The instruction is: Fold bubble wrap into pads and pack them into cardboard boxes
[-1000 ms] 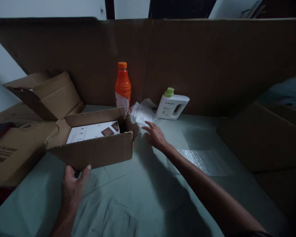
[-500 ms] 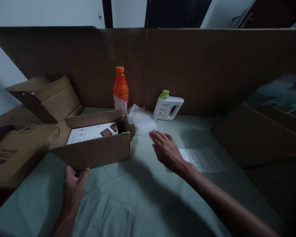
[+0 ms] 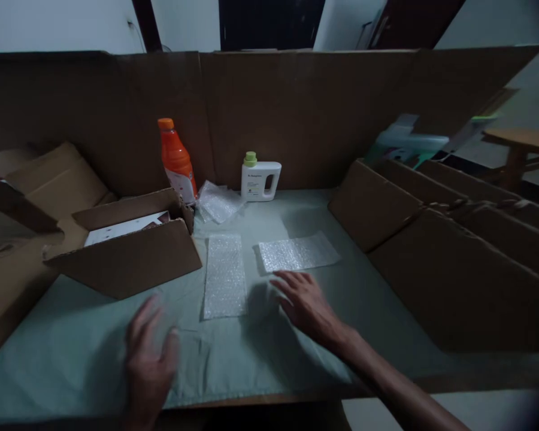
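My right hand [image 3: 306,302] lies flat on the pale green table cover [image 3: 269,353], fingers spread, just below a flat sheet of bubble wrap [image 3: 297,252]. A second bubble wrap sheet [image 3: 225,275] lies lengthwise to its left. My left hand [image 3: 149,359] hovers over the cover near the front edge, fingers apart and blurred, holding nothing. An open cardboard box [image 3: 126,254] with a white printed carton inside stands at the left.
An orange bottle [image 3: 176,158], a crumpled piece of bubble wrap [image 3: 218,202] and a white jug with a green cap [image 3: 259,178] stand at the back. A tall cardboard wall [image 3: 296,114] rings the table. Folded cardboard [image 3: 435,239] lies on the right, more boxes [image 3: 31,191] on the left.
My left hand has let go of the box's front and moved right over the cover. My right hand has drawn back toward me. The view has swung right, showing a second bubble wrap sheet.
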The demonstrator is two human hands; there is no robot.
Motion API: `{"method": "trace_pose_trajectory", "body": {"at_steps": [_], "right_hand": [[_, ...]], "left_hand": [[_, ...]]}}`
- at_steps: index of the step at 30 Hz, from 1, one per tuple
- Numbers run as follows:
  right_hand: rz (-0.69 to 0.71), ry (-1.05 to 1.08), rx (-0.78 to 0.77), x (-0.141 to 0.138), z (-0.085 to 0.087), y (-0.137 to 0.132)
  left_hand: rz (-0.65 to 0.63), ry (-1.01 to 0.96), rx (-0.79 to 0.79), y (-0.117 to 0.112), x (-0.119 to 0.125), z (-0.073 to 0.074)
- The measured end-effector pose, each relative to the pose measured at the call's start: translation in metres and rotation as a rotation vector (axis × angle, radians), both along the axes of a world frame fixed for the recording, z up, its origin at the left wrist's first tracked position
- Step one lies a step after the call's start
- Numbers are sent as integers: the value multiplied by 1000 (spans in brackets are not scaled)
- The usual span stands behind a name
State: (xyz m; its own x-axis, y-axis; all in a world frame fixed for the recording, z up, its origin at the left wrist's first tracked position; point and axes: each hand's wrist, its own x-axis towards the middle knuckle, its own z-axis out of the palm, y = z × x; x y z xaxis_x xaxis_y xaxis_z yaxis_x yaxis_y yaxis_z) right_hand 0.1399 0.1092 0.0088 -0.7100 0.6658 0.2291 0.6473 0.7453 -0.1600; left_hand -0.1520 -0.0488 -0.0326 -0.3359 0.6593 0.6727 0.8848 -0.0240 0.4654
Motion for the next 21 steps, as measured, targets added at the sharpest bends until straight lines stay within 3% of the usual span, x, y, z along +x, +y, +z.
{"method": "trace_pose_trajectory", "body": {"at_steps": [2,5,8,11,15,21], "right_hand": [[-94,-68,11,3,-5,28],[-115,-65,-1,-3,-18,60],[-108,42,6,-4,-29,77],[-148,191,23,4,-34,88],[-177,402,60,10,-24,92],[22,577,43,-10,2,61]], "left_hand": [[-167,100,-149,11,33,-2],[-252,185,-364,37,62,-2],[-261,230,-505,59,68,2],[-264,237,-523,70,66,9],[-317,205,-461,57,76,18],[-463,108,-445,12,108,23]]}}
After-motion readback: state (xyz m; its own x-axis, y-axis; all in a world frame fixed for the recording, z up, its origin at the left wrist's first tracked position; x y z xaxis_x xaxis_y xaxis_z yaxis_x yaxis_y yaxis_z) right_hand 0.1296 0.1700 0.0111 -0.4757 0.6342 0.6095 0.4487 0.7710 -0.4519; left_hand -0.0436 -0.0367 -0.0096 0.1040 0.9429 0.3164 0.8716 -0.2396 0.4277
